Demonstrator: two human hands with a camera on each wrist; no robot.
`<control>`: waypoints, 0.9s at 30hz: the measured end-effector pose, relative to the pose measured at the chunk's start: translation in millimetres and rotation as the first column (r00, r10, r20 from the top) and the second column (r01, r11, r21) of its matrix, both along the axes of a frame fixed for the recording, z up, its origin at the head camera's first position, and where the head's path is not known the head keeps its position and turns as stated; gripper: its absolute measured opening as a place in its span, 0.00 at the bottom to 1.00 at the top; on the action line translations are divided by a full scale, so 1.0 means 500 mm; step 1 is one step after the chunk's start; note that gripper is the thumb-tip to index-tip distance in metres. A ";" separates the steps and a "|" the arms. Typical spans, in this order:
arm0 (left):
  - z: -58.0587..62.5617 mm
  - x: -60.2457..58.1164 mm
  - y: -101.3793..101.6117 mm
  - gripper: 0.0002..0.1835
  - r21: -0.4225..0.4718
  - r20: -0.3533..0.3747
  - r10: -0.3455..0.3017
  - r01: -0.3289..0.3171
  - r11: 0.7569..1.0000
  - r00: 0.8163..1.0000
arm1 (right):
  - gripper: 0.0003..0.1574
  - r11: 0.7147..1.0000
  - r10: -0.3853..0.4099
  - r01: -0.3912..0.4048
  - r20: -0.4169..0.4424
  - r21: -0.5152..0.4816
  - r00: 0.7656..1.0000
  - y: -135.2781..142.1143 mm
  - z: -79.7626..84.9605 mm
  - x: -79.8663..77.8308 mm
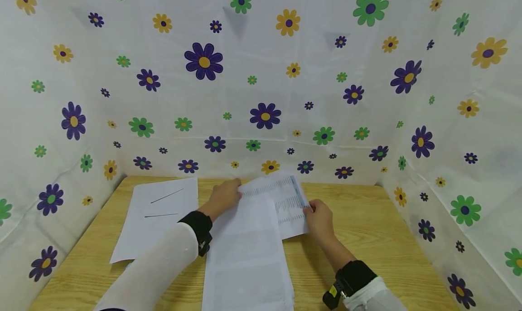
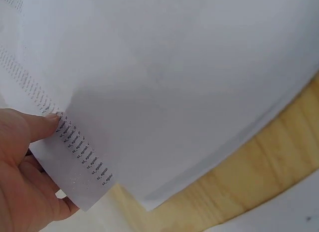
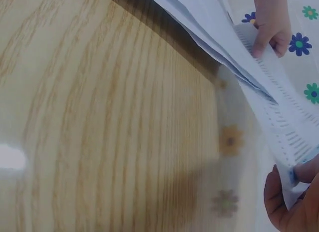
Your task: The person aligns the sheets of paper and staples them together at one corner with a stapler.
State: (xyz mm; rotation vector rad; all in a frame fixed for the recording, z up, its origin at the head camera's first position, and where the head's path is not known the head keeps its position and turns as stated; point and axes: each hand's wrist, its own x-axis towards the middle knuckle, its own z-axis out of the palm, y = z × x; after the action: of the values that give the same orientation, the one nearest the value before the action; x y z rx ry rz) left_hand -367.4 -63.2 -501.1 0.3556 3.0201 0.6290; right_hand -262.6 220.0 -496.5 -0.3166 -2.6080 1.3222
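A paper sheet with rows of small printed text (image 1: 289, 206) is raised off the table near its far side. My left hand (image 1: 224, 196) pinches its left end, with the thumb on the printed face in the left wrist view. At the opposite end my right hand (image 1: 320, 220) pinches the sheet's right edge between thumb and fingers; the right wrist view shows this grip too. Several long white sheets (image 1: 248, 261) overlap the lower part of the printed sheet and reach toward the near edge. Where these sheets join the printed one is hidden.
A white sheet with two dark lines (image 1: 165, 211) lies on the left of the wooden table (image 1: 359, 225), partly behind my left forearm. Bare wood shows at the right. A flower-patterned curtain (image 1: 261, 93) closes off the back and both sides.
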 end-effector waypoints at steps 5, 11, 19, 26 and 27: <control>0.023 -0.009 0.005 0.17 0.058 -0.052 0.005 -0.002 0.998 0.999 | 0.15 1.000 -0.011 0.010 -0.097 -0.019 0.995 0.004 0.021 0.000; 0.056 -0.012 0.010 0.17 0.119 -0.136 -0.056 0.072 0.990 0.989 | 0.12 1.000 0.022 -0.024 -0.214 -0.004 0.977 0.011 0.036 -0.001; 0.095 -0.008 0.040 0.17 0.085 -0.259 -0.194 0.223 0.971 0.946 | 0.09 0.998 0.052 -0.056 -0.294 -0.006 0.954 0.011 0.051 0.006; 0.115 -0.001 0.056 0.14 0.125 -0.312 -0.206 0.255 0.959 0.928 | 0.11 0.999 0.035 -0.041 -0.304 -0.013 0.952 0.024 0.050 0.000; 0.118 0.000 0.057 0.14 0.138 -0.318 -0.201 0.255 0.957 0.927 | 0.12 0.999 0.026 -0.030 -0.297 -0.011 0.955 0.027 0.049 -0.001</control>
State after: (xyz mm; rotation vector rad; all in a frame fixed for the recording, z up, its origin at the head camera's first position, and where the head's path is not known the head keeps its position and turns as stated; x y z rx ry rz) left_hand -367.3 -34.6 -442.0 0.8758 3.1330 0.8995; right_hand -262.8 233.4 -472.0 -0.0747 -2.3602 1.2874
